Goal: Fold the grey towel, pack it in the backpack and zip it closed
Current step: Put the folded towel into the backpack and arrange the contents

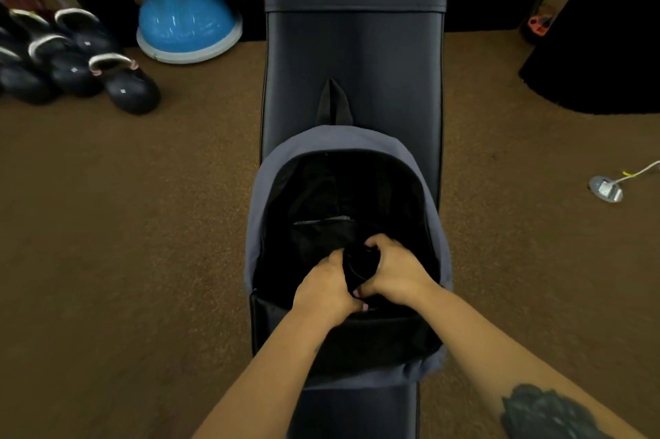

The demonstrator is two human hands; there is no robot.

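A grey backpack (pixel 343 140) lies on a dark padded bench (pixel 353 56), its main compartment wide open and showing a black lining. Both of my hands are inside the opening, close together. My left hand (pixel 323 290) and my right hand (pixel 391 272) are closed around a dark rolled bundle (pixel 360 262), which looks like the towel, though it is very dark and hard to tell from the lining. The backpack's front flap hangs toward me over the bench. A carry loop sticks out at the far end of the backpack.
Brown carpet surrounds the bench. Several black kettlebells (pixel 125 85) and a blue half-dome balance trainer (pixel 187 22) stand at the far left. A floor outlet with a white cable (pixel 607 188) sits at the right, and a black mat (pixel 603 56) lies at the far right.
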